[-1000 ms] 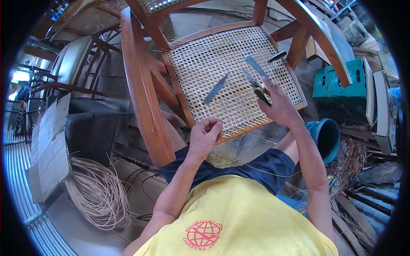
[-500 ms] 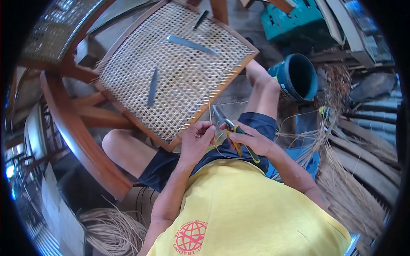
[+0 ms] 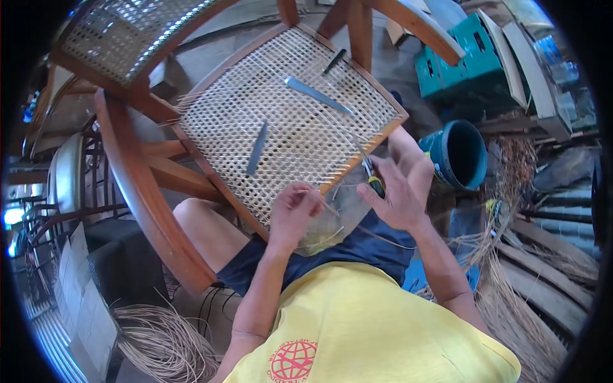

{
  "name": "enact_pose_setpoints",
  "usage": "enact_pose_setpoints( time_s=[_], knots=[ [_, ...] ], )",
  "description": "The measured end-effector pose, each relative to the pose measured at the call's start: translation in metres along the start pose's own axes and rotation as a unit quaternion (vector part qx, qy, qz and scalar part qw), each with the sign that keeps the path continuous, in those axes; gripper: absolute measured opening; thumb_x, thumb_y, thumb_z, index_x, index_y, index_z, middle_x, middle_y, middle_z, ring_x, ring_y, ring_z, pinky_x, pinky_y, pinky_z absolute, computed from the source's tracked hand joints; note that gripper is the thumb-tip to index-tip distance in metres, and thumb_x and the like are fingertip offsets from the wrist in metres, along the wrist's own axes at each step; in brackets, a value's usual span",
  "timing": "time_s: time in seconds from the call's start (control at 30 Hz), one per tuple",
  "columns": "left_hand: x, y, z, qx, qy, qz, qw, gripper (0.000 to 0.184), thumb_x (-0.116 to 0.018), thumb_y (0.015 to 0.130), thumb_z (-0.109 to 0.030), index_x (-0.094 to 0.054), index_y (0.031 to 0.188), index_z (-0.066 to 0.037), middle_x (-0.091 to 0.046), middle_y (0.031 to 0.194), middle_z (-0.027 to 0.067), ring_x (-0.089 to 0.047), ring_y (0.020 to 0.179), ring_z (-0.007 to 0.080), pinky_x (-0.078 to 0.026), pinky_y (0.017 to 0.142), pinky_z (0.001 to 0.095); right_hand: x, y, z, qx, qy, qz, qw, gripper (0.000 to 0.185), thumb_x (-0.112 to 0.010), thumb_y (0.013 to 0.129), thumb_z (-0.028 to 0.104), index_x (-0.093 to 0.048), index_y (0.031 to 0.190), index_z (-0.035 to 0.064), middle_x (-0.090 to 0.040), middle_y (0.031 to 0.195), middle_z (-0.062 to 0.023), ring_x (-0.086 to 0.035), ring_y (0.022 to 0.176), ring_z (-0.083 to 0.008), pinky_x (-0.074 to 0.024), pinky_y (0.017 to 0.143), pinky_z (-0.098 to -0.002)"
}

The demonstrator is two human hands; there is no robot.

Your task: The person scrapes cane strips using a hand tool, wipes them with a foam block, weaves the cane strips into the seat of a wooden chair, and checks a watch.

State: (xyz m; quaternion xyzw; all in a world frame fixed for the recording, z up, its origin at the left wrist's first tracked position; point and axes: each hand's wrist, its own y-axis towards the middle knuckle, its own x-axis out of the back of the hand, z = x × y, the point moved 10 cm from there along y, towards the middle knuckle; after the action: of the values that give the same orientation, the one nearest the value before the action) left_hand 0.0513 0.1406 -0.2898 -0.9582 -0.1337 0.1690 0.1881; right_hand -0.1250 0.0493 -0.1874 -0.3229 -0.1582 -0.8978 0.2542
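Observation:
The woven cane chair seat (image 3: 236, 108) with its wooden frame lies tilted over my lap. My left hand (image 3: 292, 214) is closed near the seat's front edge, its fingertips pinching a thin cane strand (image 3: 331, 209). To its right, my right hand (image 3: 396, 195) grips cutting pliers (image 3: 367, 169), whose jaws point toward the seat edge; the fingers partly cover the handles. On the weave lie a flat metal blade (image 3: 257, 148), a longer metal strip tool (image 3: 318, 96) and a small dark-handled tool (image 3: 334, 62).
A curved wooden chair arm (image 3: 143, 191) rises at the left. A teal bucket (image 3: 440, 153) and green crate (image 3: 469, 60) stand at the right. Coiled cane (image 3: 163, 341) lies lower left, and loose cane strands (image 3: 511, 293) hang at the right.
My right hand has moved up and right with the pliers, away from my left hand toward the seat edge. My left hand still pinches the strand. The camera view has shifted.

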Motion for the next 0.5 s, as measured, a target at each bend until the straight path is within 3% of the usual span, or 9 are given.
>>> enact_pose_setpoints(
  time_s=[0.03, 0.1, 0.13, 0.23, 0.43, 0.5],
  knots=[
    [0.020, 0.009, -0.008, -0.020, -0.036, -0.055, 0.998, 0.012, -0.064, 0.096, -0.015, -0.062, 0.097, -0.003, -0.068, 0.084, 0.0050, -0.063, 0.069, 0.0091, -0.051, 0.067, 0.0236, 0.001, 0.015, 0.004, 0.009, 0.001, 0.001, 1.000, 0.058, -0.070, 0.089, 0.038, -0.050, 0.127, -0.0011, -0.055, 0.105, -0.0199, -0.057, 0.100, -0.0310, -0.0458, 0.085, -0.0413],
    [0.057, 0.040, -0.036, -0.081, -0.017, -0.132, 0.988, 0.010, -0.062, 0.095, -0.012, -0.058, 0.097, -0.003, -0.070, 0.085, 0.0090, -0.065, 0.069, 0.0115, -0.052, 0.064, 0.0231, 0.010, 0.046, 0.016, 0.058, -0.171, -0.037, 0.983, 0.061, -0.072, 0.086, 0.038, -0.049, 0.129, 0.0008, -0.054, 0.107, -0.0191, -0.056, 0.101, -0.0340, -0.0452, 0.088, -0.0424],
    [0.074, 0.058, -0.049, -0.107, -0.016, -0.161, 0.981, 0.009, -0.061, 0.095, -0.009, -0.058, 0.097, -0.002, -0.070, 0.083, 0.0099, -0.066, 0.068, 0.0115, -0.052, 0.062, 0.0222, 0.012, 0.061, 0.017, 0.045, -0.233, -0.045, 0.970, 0.066, -0.074, 0.083, 0.041, -0.047, 0.130, 0.0037, -0.052, 0.110, -0.0183, -0.054, 0.103, -0.0354, -0.0423, 0.091, -0.0478],
    [0.101, 0.100, -0.076, -0.139, -0.030, -0.242, 0.960, 0.010, -0.061, 0.093, -0.008, -0.058, 0.097, 0.000, -0.070, 0.082, 0.0116, -0.067, 0.068, 0.0121, -0.051, 0.057, 0.0212, 0.003, 0.095, 0.011, 0.036, -0.279, -0.099, 0.954, 0.067, -0.074, 0.082, 0.045, -0.047, 0.129, 0.0065, -0.050, 0.111, -0.0184, -0.052, 0.104, -0.0361, -0.0390, 0.091, -0.0526],
    [0.100, 0.133, -0.110, -0.137, 0.062, -0.249, 0.957, 0.014, -0.064, 0.092, -0.011, -0.058, 0.099, 0.000, -0.072, 0.088, 0.0117, -0.069, 0.071, 0.0128, -0.053, 0.058, 0.0219, -0.041, 0.109, 0.023, -0.011, -0.287, -0.077, 0.955, 0.068, -0.073, 0.082, 0.049, -0.053, 0.120, -0.0024, -0.052, 0.105, -0.0235, -0.053, 0.100, -0.0354, -0.0397, 0.086, -0.0521],
    [0.109, 0.130, -0.114, -0.131, 0.048, -0.268, 0.953, 0.014, -0.064, 0.092, -0.011, -0.059, 0.098, 0.000, -0.072, 0.086, 0.0118, -0.069, 0.070, 0.0126, -0.052, 0.058, 0.0211, -0.048, 0.104, 0.017, -0.058, -0.127, -0.068, 0.988, 0.066, -0.072, 0.084, 0.049, -0.052, 0.121, -0.0030, -0.053, 0.105, -0.0252, -0.053, 0.098, -0.0371, -0.0414, 0.086, -0.0512]
  ],
)
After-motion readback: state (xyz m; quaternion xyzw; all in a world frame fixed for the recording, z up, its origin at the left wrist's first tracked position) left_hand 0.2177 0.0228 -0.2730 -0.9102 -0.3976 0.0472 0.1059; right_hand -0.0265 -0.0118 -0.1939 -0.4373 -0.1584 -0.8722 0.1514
